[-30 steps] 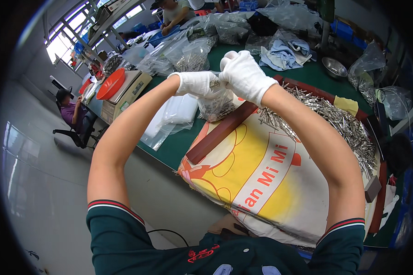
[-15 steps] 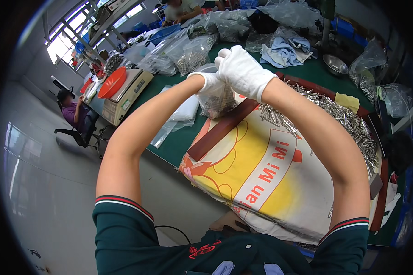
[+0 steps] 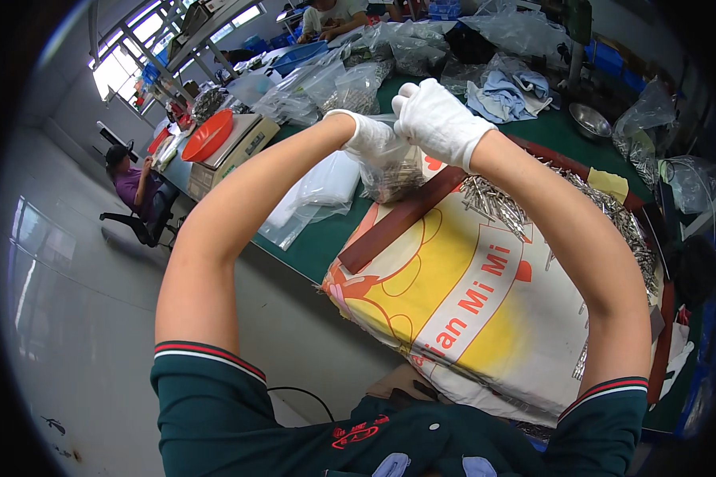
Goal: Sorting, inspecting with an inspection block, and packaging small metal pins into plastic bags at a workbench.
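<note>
My left hand (image 3: pixel 371 140), in a white glove, is closed on the upper part of a clear plastic bag (image 3: pixel 395 176) with small metal parts in its bottom. My right hand (image 3: pixel 440 125), gloved alike, is closed at the bag's top right edge with fingers curled; its fingertips are hidden. The bag sits at the far left end of a dark red wooden strip (image 3: pixel 402 220). Right of it, partly behind my right forearm, a heap of thin silvery metal pins (image 3: pixel 612 211) lies on a printed yellow and white sack (image 3: pixel 485 318).
Flat clear bags (image 3: pixel 320 191) lie left of the held bag. Filled bags (image 3: pixel 350 89), blue cloths (image 3: pixel 503 97) and a metal bowl (image 3: pixel 589 121) stand farther back on the green table. A scale (image 3: pixel 243 147) and an orange basin (image 3: pixel 208 135) are left. Two people (image 3: pixel 135 181) sit beyond.
My hands were close together at the bag's top; now there is a small gap between them. The whole view has shifted slightly, with the table appearing farther right.
</note>
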`<state>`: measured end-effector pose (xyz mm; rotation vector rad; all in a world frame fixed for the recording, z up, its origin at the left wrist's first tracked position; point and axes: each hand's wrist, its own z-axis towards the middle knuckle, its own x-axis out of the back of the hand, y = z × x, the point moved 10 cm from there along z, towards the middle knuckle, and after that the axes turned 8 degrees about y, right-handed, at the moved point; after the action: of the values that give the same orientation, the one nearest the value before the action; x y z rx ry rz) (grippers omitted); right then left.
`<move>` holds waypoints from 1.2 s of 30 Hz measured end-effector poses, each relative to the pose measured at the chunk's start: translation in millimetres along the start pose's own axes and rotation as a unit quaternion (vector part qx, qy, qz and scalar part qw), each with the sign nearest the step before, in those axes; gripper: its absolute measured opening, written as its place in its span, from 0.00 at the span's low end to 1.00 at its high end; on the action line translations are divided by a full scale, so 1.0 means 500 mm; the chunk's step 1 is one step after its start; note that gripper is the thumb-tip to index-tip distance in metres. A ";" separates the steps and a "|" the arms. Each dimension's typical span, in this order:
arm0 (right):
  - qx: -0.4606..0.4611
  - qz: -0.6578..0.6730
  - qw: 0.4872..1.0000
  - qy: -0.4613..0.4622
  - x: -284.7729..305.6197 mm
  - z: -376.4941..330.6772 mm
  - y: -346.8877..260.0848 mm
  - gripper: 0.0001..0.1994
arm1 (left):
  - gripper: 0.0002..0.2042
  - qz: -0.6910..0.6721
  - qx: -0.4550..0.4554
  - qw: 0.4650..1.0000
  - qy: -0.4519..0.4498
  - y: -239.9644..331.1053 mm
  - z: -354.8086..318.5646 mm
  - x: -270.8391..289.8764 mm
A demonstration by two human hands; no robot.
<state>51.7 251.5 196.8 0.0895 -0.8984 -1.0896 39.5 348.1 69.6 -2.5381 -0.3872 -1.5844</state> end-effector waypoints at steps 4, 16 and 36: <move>-0.004 -0.024 0.999 -0.033 -0.015 -0.045 0.025 0.02 | 0.39 0.008 0.051 0.999 -0.014 0.089 0.039 0.046; -0.010 -0.001 1.000 -0.013 -0.008 -0.029 0.013 0.01 | 0.22 0.185 0.098 0.978 0.006 0.061 0.011 0.035; -0.108 0.049 0.989 -0.091 -0.070 -0.040 0.137 0.03 | 0.03 0.221 0.085 0.834 0.498 0.083 -0.257 0.184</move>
<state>109.2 306.0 195.8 -0.2356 -0.9321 -1.1078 -21.6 291.4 210.3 -1.2262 0.1737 -2.2023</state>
